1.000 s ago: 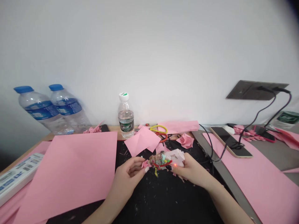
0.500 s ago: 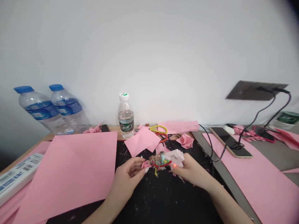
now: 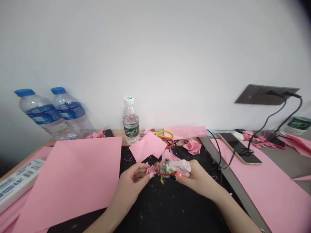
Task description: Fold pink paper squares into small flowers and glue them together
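Above the black mat [image 3: 167, 207], my right hand [image 3: 202, 179] is closed round a pale pink glue gun [image 3: 182, 165]. A small red light glows on its body. Its front half is caked with fuzzy, multicoloured bits, and a yellow strand hangs below. My left hand [image 3: 136, 179] pinches a small folded pink paper piece [image 3: 150, 169] between thumb and fingers. The gun's front end points left and is at the paper; whether they touch cannot be made out. Behind my hands lie loose pink paper squares [image 3: 147, 147] and a folded pink paper flower [image 3: 192, 146].
A large pink sheet [image 3: 75, 181] and a white box [image 3: 20, 181] lie left. Two blue-capped bottles [image 3: 70, 110] lean at the wall; a smaller water bottle [image 3: 131, 124] stands upright. Scissors [image 3: 167, 137] lie behind. At right are a phone [image 3: 239, 147] and cables [image 3: 220, 155].
The glue gun has turned slightly in my right hand and shifted a little left. My left hand and its paper piece have barely moved.
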A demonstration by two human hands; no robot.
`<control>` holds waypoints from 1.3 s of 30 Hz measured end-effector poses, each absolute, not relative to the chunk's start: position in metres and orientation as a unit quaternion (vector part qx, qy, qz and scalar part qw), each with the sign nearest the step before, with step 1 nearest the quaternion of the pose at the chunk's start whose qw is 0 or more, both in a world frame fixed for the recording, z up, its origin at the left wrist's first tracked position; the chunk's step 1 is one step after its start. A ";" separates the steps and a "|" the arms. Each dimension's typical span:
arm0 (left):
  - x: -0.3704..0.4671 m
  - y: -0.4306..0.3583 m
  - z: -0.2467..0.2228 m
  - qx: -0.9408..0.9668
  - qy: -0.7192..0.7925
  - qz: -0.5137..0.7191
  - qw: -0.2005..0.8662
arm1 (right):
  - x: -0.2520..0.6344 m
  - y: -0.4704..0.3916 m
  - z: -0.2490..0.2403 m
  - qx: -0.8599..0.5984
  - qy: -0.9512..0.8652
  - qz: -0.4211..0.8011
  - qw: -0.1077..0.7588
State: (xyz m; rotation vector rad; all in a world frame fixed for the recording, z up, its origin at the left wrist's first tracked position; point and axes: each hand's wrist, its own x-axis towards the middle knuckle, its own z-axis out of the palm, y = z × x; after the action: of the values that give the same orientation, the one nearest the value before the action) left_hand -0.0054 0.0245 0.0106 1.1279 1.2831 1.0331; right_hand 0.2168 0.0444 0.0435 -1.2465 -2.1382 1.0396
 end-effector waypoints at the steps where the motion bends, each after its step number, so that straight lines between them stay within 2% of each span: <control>1: -0.006 0.025 0.011 0.472 0.537 0.435 0.548 | 0.216 0.044 0.044 -0.449 -0.783 0.369 0.222; 12: -0.007 0.026 0.013 0.433 0.530 0.425 0.592 | 0.219 0.042 0.047 -0.470 -0.839 0.217 0.167; 19: -0.007 0.024 0.017 0.432 0.528 0.430 0.591 | 0.223 0.049 0.038 -0.535 -0.778 0.163 0.287; 23: -0.007 0.023 0.018 0.427 0.529 0.432 0.593 | 0.224 0.053 0.036 -0.594 -0.728 0.125 0.320; 32: -0.007 0.023 0.017 0.432 0.516 0.457 0.582 | 0.226 0.056 0.028 -0.634 -0.718 0.071 0.277; 39: -0.007 0.021 0.019 0.430 0.531 0.493 0.540 | 0.230 0.061 0.012 -0.563 -0.787 0.017 0.251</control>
State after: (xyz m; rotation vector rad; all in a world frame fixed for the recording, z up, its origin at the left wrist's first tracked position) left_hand -0.0075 0.0214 0.0188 1.0214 1.2616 1.1711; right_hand 0.2295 0.0606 0.0121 -1.5336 -2.1422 0.0468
